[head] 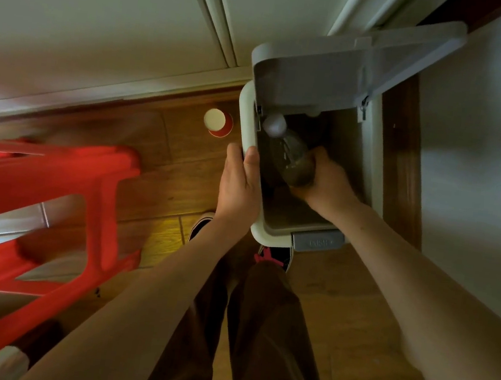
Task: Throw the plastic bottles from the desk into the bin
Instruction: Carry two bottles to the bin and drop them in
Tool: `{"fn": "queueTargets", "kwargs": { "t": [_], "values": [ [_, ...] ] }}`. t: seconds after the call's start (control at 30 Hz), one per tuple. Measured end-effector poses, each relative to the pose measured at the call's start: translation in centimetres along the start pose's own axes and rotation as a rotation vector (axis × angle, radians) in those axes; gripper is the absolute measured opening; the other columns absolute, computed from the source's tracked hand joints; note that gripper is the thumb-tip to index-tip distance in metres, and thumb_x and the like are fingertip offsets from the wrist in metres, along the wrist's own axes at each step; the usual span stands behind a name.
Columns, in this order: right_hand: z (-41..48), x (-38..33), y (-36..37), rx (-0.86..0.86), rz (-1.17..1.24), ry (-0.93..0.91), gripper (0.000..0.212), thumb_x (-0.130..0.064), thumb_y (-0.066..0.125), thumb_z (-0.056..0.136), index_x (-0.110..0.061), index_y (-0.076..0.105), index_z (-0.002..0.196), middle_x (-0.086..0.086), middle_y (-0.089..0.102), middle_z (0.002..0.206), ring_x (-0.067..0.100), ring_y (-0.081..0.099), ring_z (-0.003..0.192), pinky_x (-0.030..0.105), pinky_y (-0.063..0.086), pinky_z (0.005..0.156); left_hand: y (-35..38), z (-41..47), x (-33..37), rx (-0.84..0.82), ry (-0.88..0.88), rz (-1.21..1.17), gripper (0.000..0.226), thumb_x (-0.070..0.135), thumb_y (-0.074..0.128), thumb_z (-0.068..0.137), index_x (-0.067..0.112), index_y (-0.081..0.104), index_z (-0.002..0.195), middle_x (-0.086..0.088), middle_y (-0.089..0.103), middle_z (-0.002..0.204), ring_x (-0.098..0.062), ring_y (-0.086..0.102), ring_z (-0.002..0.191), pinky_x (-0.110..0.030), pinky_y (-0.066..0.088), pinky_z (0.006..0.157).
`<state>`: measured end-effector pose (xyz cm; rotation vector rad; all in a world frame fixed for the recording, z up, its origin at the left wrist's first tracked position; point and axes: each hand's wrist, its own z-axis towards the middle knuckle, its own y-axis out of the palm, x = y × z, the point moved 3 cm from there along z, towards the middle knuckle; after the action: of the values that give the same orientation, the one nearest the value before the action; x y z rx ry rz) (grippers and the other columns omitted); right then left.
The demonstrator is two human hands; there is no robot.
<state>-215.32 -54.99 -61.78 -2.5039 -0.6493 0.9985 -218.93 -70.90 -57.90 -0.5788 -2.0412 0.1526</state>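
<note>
A white pedal bin (377, 162) stands on the wooden floor with its lid (337, 73) raised. My right hand (326, 184) is inside the bin's mouth, shut on the base of a clear plastic bottle (292, 154). The bottle points away from me, and its pale cap (274, 125) is near the bin's far left corner. My left hand (240, 182) grips the bin's left rim, thumb inside, fingers outside. The desk is out of view.
A red paper cup (218, 122) stands on the floor left of the bin. A red plastic stool (31, 224) fills the left side. My feet are at the bin's grey pedal (317, 241). White door and wall panels lie behind and to the right.
</note>
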Motion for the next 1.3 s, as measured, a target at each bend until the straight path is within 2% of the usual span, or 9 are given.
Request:
{"fn": "queueTargets", "kwargs": {
  "t": [0.1,0.4,0.6,0.7,0.77,0.9,1.0,1.13,1.3],
  "values": [
    [1.3,0.1,0.7,-0.044,-0.024,0.016,0.06,-0.017,0.073,0.081,-0.01,0.04,0.132,0.015,0.059,0.122,0.031,0.059,0.11,0.032,0.045,0.081,0.1,0.0,-0.1,0.017,0.007,0.005,0.026,0.034,0.026,0.103,0.013,0.04,0.095,-0.007,0.047,0.078,-0.012,0.044,0.061,-0.013,0.04,0.048],
    [4.3,-0.2,2.6,0.053,0.124,0.067,0.056,-0.021,0.071,0.084,-0.009,0.042,0.13,0.012,0.058,0.123,0.027,0.057,0.113,0.035,0.047,0.09,0.2,0.1,-0.5,0.02,0.023,-0.006,0.025,0.032,0.026,0.103,0.012,0.039,0.095,0.001,0.044,0.072,-0.003,0.043,0.054,-0.012,0.039,0.046],
    [2.0,-0.7,1.8,0.157,0.152,0.047,0.058,-0.031,0.069,0.085,-0.015,0.044,0.135,0.011,0.056,0.131,0.029,0.055,0.12,0.041,0.047,0.1,-0.4,-0.2,0.1,-0.051,-0.088,0.023,0.035,0.038,0.03,0.102,0.006,0.045,0.105,-0.002,0.049,0.077,-0.01,0.047,0.062,-0.017,0.042,0.05],
    [-3.0,-2.8,-0.9,0.201,0.129,0.015,0.043,-0.028,0.062,0.092,-0.012,0.051,0.13,0.009,0.061,0.124,0.024,0.059,0.115,0.034,0.048,0.097,-2.9,-1.1,2.0,-0.067,-0.228,0.093,0.036,0.043,0.043,0.097,0.012,0.051,0.113,0.0,0.059,0.098,-0.012,0.057,0.083,-0.019,0.041,0.062],
    [-7.5,-5.1,-3.4,0.235,0.157,0.004,0.039,-0.029,0.059,0.094,-0.011,0.054,0.128,0.007,0.063,0.123,0.019,0.061,0.113,0.033,0.051,0.096,-5.6,-2.9,5.2,-0.033,-0.218,0.189,0.031,0.039,0.048,0.095,0.014,0.055,0.113,0.0,0.06,0.109,-0.014,0.058,0.096,-0.021,0.042,0.068],
    [-18.6,-12.4,-10.4,0.291,0.15,-0.072,0.04,-0.035,0.052,0.097,-0.014,0.053,0.131,0.002,0.062,0.126,0.012,0.058,0.117,0.03,0.049,0.098,-12.3,-9.5,15.9,-0.022,-0.035,0.33,0.023,0.031,0.047,0.094,0.016,0.061,0.105,-0.002,0.061,0.105,-0.017,0.059,0.093,-0.038,0.049,0.081],
    [-27.6,-18.6,-16.2,0.357,0.069,-0.146,0.042,-0.039,0.045,0.099,-0.014,0.053,0.133,0.001,0.061,0.128,0.012,0.055,0.12,0.028,0.046,0.1,-17.3,-16.0,24.8,-0.029,0.11,0.389,0.021,0.025,0.047,0.095,0.017,0.063,0.105,-0.001,0.063,0.102,-0.018,0.059,0.093,-0.038,0.048,0.082],
    [-38.3,-25.0,-21.7,0.451,0.029,-0.244,0.057,-0.055,0.033,0.096,-0.013,0.054,0.13,0.005,0.062,0.125,0.017,0.057,0.116,0.03,0.051,0.095,-22.5,-24.5,34.5,-0.064,0.276,0.475,0.027,0.022,0.047,0.097,0.014,0.062,0.118,-0.002,0.064,0.116,-0.018,0.058,0.108,-0.031,0.044,0.093],
    [-47.6,-28.5,-24.8,0.509,-0.04,-0.287,0.058,-0.053,0.034,0.094,-0.014,0.057,0.129,0.006,0.062,0.128,0.021,0.057,0.118,0.024,0.043,0.095,-26.7,-32.7,40.2,-0.069,0.438,0.564,0.03,0.026,0.045,0.098,0.012,0.061,0.12,-0.006,0.064,0.118,-0.024,0.056,0.112,-0.039,0.045,0.098]
  ]
}}
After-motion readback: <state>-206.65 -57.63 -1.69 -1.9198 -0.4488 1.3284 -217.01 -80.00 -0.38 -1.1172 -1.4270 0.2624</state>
